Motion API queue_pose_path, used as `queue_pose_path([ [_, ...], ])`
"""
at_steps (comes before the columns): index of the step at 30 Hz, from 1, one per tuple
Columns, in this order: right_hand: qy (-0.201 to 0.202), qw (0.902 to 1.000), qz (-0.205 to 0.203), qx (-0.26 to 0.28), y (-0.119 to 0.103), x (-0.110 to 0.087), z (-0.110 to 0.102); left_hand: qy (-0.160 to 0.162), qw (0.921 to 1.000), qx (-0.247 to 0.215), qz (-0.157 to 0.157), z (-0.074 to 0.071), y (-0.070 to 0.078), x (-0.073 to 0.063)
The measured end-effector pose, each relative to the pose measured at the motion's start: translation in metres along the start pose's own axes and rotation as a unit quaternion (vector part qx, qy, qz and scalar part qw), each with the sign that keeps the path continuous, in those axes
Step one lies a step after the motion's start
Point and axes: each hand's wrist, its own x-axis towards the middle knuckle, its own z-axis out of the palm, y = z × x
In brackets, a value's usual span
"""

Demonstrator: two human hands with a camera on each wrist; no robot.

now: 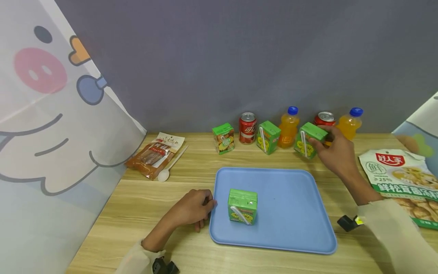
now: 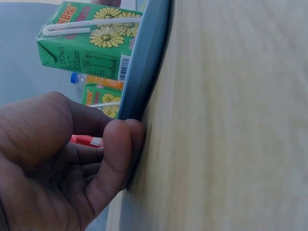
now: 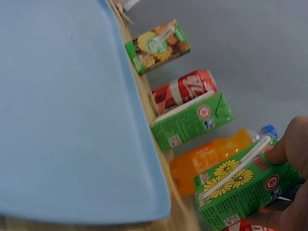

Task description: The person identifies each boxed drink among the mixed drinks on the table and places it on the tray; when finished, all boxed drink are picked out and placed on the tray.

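My right hand (image 1: 337, 152) grips a green drink carton (image 1: 305, 146) with yellow flowers and a white straw, at the back right of the table. In the right wrist view, thumb and fingers clasp the upper end of this carton (image 3: 245, 185). Whether its base touches the table, I cannot tell. My left hand (image 1: 193, 207) pinches the left rim of a blue tray (image 1: 284, 213); the left wrist view shows the fingertips (image 2: 118, 149) at the tray edge (image 2: 147, 72). On the tray's left part stands another green drink carton (image 1: 243, 207), its straw facing me.
Along the back stand a small green-and-brown carton (image 1: 224, 139), a cola can (image 1: 247, 128), a green carton (image 1: 268, 137), an orange drink bottle (image 1: 288, 129), another can (image 1: 325, 118) and bottle (image 1: 349, 123). A spice bag (image 1: 150, 156) and spoon (image 1: 164, 174) lie left, a food bag (image 1: 400, 171) right.
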Motion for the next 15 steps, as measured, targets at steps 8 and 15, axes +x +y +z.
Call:
queue_pose_path([
  [8, -0.006, 0.9995, -0.020, 0.024, -0.019, -0.008, -0.005, 0.000, 1.0000, -0.001, -0.002, 0.000, 0.001, 0.001],
  [15, -0.017, 0.9981, -0.041, 0.042, -0.041, -0.015, -0.006, 0.000, 1.0000, -0.002, 0.000, 0.000, -0.001, 0.001],
])
